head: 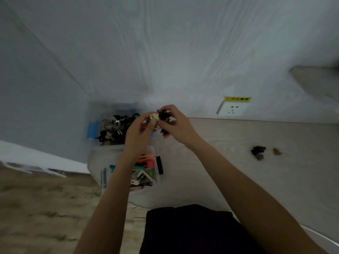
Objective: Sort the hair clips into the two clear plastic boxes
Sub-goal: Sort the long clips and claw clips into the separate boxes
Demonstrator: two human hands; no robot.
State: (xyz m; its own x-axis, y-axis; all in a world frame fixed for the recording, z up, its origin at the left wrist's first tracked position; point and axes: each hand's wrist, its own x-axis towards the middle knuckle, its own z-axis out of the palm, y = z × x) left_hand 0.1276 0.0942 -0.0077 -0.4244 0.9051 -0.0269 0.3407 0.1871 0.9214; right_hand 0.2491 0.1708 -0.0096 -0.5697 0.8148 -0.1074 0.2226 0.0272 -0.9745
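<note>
My left hand [140,133] pinches a small cream hair clip [154,117] at its fingertips. My right hand [175,123] grips black hair clips [163,114], and the two hands touch above the boxes. Behind them, by the wall, a clear plastic box [93,130] with blue latches holds several dark and cream clips. A nearer clear box [104,177], partly hidden by my left forearm, holds several bright clips in orange, red, green and teal. A small heap of dark clips [258,152] and a single brown clip [277,151] lie on the table to the right.
The light wooden table [229,162] runs to a white wall with a socket [233,108] under a yellow label. A black pen-like item [159,165] sits at the near box's right side. The floor [42,208] lies to the left. My dark clothing [189,230] is at the bottom.
</note>
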